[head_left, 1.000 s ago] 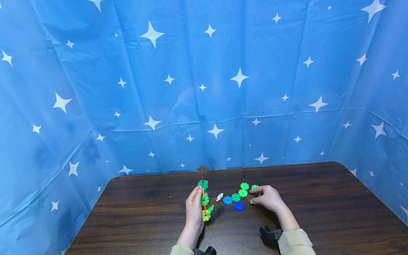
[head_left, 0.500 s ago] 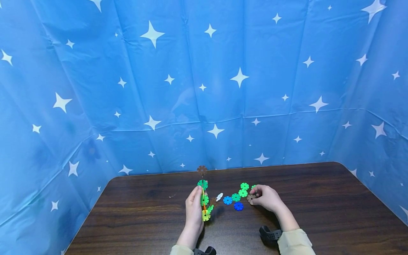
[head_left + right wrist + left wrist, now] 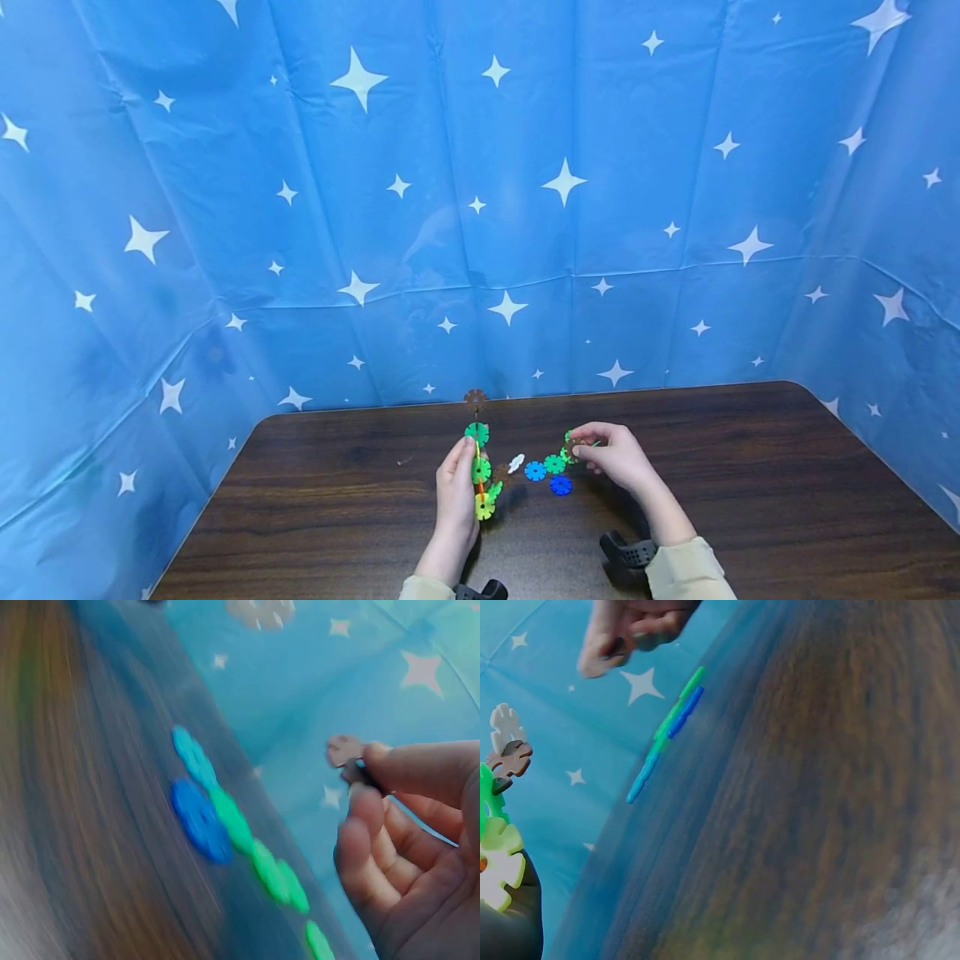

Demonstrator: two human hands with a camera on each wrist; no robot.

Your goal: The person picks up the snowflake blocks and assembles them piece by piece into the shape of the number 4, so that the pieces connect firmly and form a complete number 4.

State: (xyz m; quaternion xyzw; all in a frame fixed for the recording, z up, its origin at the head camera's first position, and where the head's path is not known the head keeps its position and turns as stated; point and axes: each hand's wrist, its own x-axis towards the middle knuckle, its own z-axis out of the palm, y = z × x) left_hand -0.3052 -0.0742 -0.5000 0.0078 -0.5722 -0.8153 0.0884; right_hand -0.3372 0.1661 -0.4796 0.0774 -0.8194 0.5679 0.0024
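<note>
My left hand grips an upright chain of joined plastic snowflake discs. A brown disc tops the chain, green ones sit below it, and a yellow disc is at the bottom. From its lower right side branch a green, a brown and a white disc. My right hand pinches a brown snowflake disc between thumb and fingertips, raised over the tabletop. In the head view this hand partly covers the bright green discs lying there.
Loose discs lie flat on the dark wooden table between the hands: a light blue disc, a green disc, a dark blue disc and several bright green ones. A blue star-patterned curtain hangs behind the table.
My right hand has lifted the brown disc off the table at the right and carried it leftward, toward the chain. The left hand and its chain have stayed in place.
</note>
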